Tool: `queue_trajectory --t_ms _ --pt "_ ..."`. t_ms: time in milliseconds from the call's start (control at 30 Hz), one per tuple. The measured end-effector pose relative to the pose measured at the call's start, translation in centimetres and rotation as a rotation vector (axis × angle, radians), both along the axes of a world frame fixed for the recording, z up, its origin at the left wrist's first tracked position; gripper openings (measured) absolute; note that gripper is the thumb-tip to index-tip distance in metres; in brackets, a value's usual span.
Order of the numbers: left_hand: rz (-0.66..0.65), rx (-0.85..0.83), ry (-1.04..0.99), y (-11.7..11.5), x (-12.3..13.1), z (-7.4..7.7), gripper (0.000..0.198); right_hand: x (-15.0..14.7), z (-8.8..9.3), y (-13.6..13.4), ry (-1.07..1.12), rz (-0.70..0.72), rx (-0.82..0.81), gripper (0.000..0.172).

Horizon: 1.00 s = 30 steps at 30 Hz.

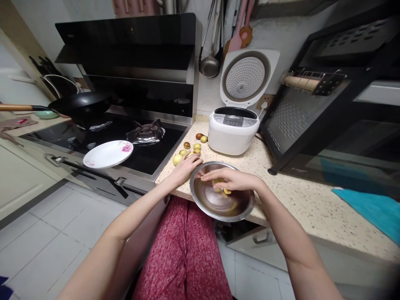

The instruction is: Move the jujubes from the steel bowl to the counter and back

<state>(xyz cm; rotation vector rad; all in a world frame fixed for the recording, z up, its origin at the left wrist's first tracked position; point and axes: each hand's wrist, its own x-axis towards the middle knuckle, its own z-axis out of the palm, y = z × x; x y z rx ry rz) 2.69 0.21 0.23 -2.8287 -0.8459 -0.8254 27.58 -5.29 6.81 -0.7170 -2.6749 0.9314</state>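
Observation:
My left hand [186,165] reaches flat over the counter beside the bowl, fingers stretched at a cluster of small round fruits that look like jujubes. One pale green jujube [177,159] lies just left of these fingers, and a few others are partly hidden by them. My right hand [234,179] is over the steel bowl [200,204], its fingers extended and thumb apart. Below that hand, a yellowish jujube [227,191] shows inside the bowl, with others partly covered. The bowl sits at the counter's front edge.
A white rice cooker [233,135] with its lid up stands behind the bowl. Left of the counter is a gas stove [165,154] with a white plate [108,154] and a black wok [83,104]. A black rack [281,137] and a blue cloth [370,208] are on the right.

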Motion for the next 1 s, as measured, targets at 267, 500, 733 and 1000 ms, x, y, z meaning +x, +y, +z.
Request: queue_trajectory --t_ms 267,500,733,1000 --pt "0.007 -0.155 -0.61 -0.6 -1.0 0.4 0.025 -0.6 -0.4 0.1 -0.021 0.069 -0.034 0.046" --pt "-0.31 0.023 -0.599 -1.0 -1.5 0.2 0.034 -1.5 -0.5 -0.2 0.188 -0.191 0.153 0.025" --pt "-0.434 0.089 -0.578 -0.9 -1.6 -0.1 0.048 -1.9 -0.7 -0.4 0.379 -0.332 0.112 0.026" --pt "-0.461 0.208 -0.56 -0.3 -1.5 -0.3 0.041 -2.7 -0.9 -0.9 0.449 -0.332 -0.124 0.038"
